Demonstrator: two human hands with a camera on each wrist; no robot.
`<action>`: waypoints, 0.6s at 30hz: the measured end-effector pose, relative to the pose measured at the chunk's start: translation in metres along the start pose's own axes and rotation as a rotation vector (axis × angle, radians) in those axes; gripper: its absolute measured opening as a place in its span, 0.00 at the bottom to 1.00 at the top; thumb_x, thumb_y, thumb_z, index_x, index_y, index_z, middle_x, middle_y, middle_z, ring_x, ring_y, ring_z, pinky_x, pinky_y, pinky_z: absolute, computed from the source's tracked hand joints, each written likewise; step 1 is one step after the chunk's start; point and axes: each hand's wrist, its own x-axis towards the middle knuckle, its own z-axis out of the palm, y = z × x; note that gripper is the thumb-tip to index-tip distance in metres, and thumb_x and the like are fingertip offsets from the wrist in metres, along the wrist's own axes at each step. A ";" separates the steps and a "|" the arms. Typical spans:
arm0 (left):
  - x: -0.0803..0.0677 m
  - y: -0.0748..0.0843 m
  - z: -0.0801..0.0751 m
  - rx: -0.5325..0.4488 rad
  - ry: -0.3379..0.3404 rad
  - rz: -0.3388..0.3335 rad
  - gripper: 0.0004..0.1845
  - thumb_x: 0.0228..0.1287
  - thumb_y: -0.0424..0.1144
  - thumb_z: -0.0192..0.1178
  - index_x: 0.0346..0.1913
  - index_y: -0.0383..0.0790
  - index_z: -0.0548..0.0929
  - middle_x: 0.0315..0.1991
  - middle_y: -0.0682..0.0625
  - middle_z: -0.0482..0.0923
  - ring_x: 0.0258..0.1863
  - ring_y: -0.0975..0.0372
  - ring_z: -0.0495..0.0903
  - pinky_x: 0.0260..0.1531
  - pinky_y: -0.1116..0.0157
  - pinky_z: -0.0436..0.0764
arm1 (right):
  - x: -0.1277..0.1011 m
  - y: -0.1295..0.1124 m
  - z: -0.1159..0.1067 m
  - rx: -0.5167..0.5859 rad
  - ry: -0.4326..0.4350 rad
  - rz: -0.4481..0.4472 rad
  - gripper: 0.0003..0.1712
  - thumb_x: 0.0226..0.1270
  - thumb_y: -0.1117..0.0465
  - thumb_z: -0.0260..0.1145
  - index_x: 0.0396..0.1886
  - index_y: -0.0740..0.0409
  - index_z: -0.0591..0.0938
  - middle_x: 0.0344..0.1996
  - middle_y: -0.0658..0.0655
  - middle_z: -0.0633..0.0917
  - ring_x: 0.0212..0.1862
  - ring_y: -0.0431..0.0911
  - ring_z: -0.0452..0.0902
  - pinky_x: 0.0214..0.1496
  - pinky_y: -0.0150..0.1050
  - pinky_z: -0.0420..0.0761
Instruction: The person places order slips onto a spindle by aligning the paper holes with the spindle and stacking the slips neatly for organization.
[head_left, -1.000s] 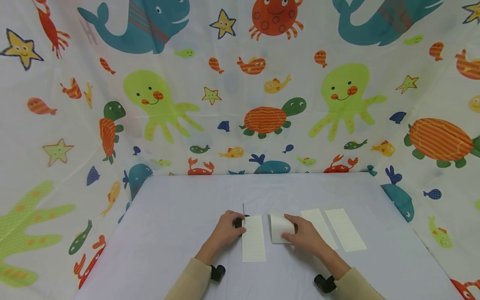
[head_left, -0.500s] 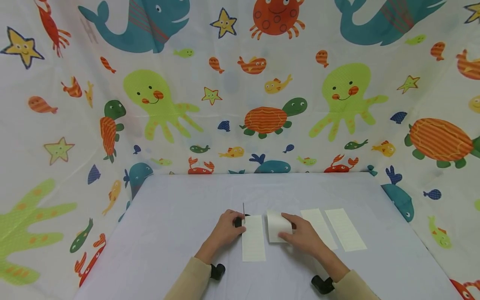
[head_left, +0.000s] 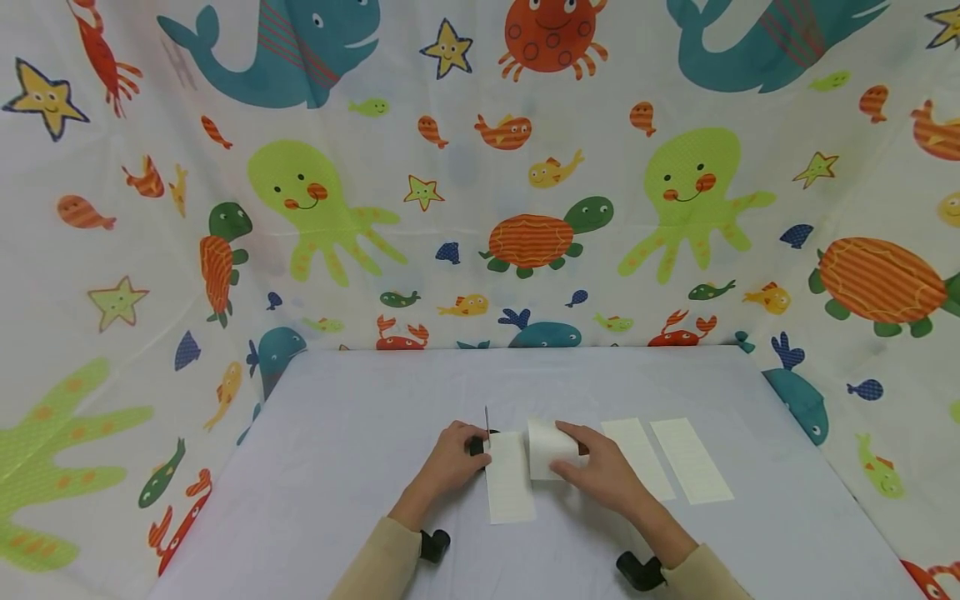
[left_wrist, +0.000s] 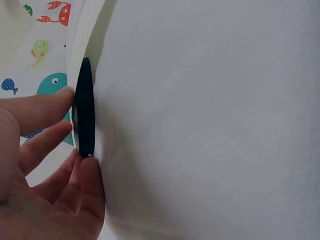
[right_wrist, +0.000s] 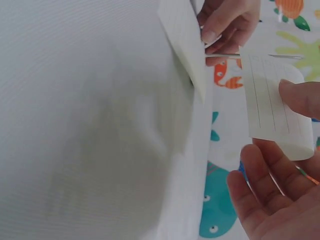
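Head view, left to right: left hand [head_left: 450,458] curled on a black-handled, thin-bladed cutter [head_left: 486,433], blade pointing away, just left of a flat cream lined paper strip [head_left: 509,489] lying lengthwise front to back. Touching its right edge, a curled cream lined paper piece [head_left: 547,448] pinched in right hand [head_left: 600,477]; right hand nearer.

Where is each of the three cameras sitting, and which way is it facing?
Head: worn high, looking forward and down at the table; both hands and beige sleeves show, the right hand holding a bent paper strip.
Left wrist: beside the left hand, looking along its fingers at black scissor handles.
Right wrist: faces across the tablecloth; right fingers hold the lined strip.
Shared: head and right wrist views both show that strip.
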 end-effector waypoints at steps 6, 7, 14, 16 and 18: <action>-0.001 0.001 -0.001 0.009 0.004 0.000 0.17 0.60 0.37 0.70 0.52 0.36 0.84 0.52 0.42 0.76 0.51 0.52 0.75 0.55 0.49 0.75 | 0.000 -0.011 -0.002 0.014 0.002 -0.017 0.36 0.60 0.53 0.78 0.67 0.58 0.79 0.55 0.55 0.84 0.47 0.48 0.80 0.39 0.38 0.80; -0.002 0.002 -0.001 0.009 0.004 -0.004 0.17 0.61 0.37 0.69 0.52 0.37 0.84 0.52 0.43 0.75 0.50 0.52 0.75 0.54 0.50 0.75 | 0.000 -0.013 -0.003 0.013 0.002 -0.021 0.36 0.60 0.53 0.78 0.67 0.58 0.78 0.55 0.55 0.84 0.48 0.48 0.80 0.40 0.38 0.80; -0.004 0.007 -0.008 0.002 0.023 -0.040 0.15 0.68 0.39 0.65 0.55 0.38 0.84 0.53 0.43 0.77 0.51 0.52 0.77 0.52 0.50 0.77 | 0.003 -0.021 -0.004 0.002 0.006 -0.072 0.36 0.61 0.53 0.77 0.67 0.58 0.78 0.55 0.55 0.84 0.47 0.47 0.80 0.42 0.39 0.80; -0.004 0.010 -0.012 -0.019 0.037 -0.052 0.15 0.69 0.39 0.65 0.55 0.39 0.84 0.54 0.43 0.77 0.53 0.51 0.78 0.52 0.49 0.78 | 0.004 -0.023 -0.004 0.000 0.006 -0.087 0.36 0.61 0.53 0.77 0.67 0.58 0.78 0.54 0.55 0.84 0.47 0.47 0.80 0.42 0.39 0.80; -0.004 0.013 -0.016 -0.042 0.049 -0.061 0.15 0.69 0.40 0.64 0.55 0.40 0.84 0.54 0.44 0.78 0.53 0.51 0.78 0.51 0.50 0.78 | 0.004 -0.025 -0.004 -0.002 0.005 -0.097 0.35 0.62 0.53 0.77 0.67 0.58 0.78 0.54 0.55 0.84 0.47 0.47 0.80 0.42 0.38 0.81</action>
